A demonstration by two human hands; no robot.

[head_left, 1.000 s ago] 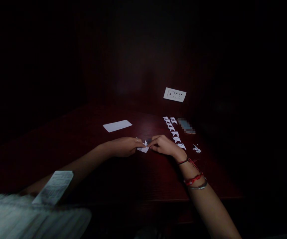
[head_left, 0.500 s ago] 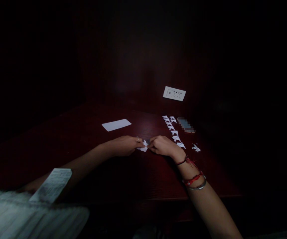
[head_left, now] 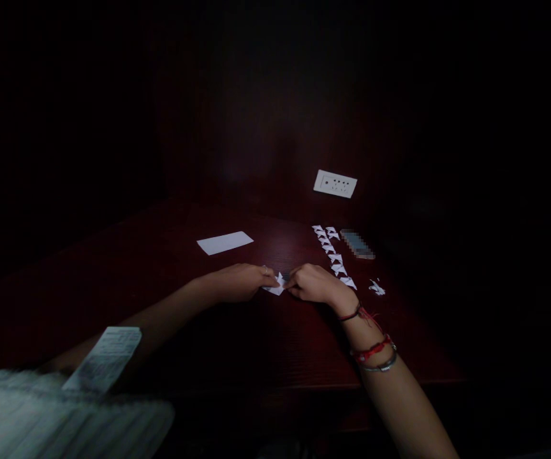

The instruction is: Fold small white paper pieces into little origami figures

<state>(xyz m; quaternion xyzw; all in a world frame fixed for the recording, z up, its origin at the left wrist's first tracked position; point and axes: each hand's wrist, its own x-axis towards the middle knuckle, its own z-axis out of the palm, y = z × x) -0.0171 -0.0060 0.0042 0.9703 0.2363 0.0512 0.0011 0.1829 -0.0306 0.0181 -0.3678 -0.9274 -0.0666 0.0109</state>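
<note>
A small white folded piece of paper (head_left: 276, 287) lies on the dark red table between my two hands. My left hand (head_left: 244, 281) grips its left side, thumb pressed down on the paper, and a ring shows on one finger. From the right, my right hand (head_left: 314, 283) has its fingers closed at the paper's right edge. The fine folds under my fingertips are too small to make out. Just beyond my right hand, several white folded paper pieces (head_left: 336, 259) lie in a slanting row, with a few more beside its far end.
A flat white paper sheet (head_left: 225, 243) lies left of centre. To the right are a phone-like blurred rectangle (head_left: 357, 244) and a small heap of paper scraps (head_left: 377, 287). A white socket plate (head_left: 335, 183) sits on the back wall. The table's front edge (head_left: 318, 386) runs below my hands.
The whole view has shifted slightly, so everything sits a little lower. Both hands stay at the folded paper, with hardly any visible movement.
</note>
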